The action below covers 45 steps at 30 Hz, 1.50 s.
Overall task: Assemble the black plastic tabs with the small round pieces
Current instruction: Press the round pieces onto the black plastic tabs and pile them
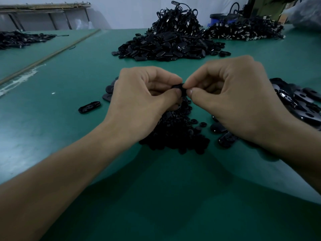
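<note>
Fingers (pixel 166 75) curled tight on both hands, thumb and forefinger tips of left hand (pixel 139 98) and right hand (pixel 234 101) pinching one small black plastic part (pixel 179 86) from either side. Mostly hidden behind the fingertips; tab or round piece, impossible to tell. Held just above a loose pile of small black round pieces (pixel 175 134) on the green table (pixel 69 136). Glossy black oval tabs (pixel 225 138) partly buried under the right wrist; further tabs (pixel 298 101) cut off at the right edge. Lone tab (pixel 89 107) lying left of the hands. Well behind, a large heap of black tabs and cords (pixel 170 46). Blue tub (pixel 218 18) at the back, contents unreadable.
</note>
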Available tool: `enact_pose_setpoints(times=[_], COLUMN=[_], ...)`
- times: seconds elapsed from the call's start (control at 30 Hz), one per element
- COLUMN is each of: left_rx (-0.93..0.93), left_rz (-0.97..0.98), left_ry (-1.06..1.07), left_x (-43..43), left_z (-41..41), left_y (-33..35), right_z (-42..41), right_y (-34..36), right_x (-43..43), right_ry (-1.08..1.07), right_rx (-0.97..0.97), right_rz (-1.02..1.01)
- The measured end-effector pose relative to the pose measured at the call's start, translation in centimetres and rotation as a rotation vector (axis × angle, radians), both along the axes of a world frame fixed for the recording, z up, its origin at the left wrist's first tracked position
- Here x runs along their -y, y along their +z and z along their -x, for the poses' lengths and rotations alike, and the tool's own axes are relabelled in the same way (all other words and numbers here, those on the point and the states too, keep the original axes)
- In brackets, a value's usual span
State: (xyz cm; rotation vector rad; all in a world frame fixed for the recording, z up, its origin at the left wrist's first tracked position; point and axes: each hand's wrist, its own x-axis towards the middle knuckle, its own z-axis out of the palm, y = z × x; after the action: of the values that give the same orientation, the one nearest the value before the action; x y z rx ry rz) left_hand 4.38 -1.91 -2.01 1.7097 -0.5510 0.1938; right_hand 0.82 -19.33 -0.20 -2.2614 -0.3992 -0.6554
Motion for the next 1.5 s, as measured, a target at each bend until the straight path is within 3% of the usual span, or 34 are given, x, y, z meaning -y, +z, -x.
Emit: enact_pose_setpoints(times=[0.5,0.77,1.03,1.23,1.5], left_rx=[0.079,0.157,0.261,0.146,-0.088], left_rz=[-0.081,-0.147,-0.246,-0.184,-0.051], left_ry=[0.029,0.071,0.17,0.083,-0.065], left_x=[0.2,0.3,-0.1,0.0,-0.5], left_z=[0.5,0.7,0.4,0.3,-0.2], left_y=[0.1,0.1,0.0,0.2,0.3], right_z=[0.0,0.3,0.3,-0.4,-0.6], right_y=[0.0,-0.1,-0.3,-0.7,-0.5], right_x=[-0.2,-0.3,-0.5,0.3,0.9], right_ry=[-0.037,-0.083,0.053,-0.016,0.191], right_rx=[-0.074,-0.008,-0.07,-0.062,-0.247], right_rz=[-0.071,-0.004,-0.103,-0.03,-0.227])
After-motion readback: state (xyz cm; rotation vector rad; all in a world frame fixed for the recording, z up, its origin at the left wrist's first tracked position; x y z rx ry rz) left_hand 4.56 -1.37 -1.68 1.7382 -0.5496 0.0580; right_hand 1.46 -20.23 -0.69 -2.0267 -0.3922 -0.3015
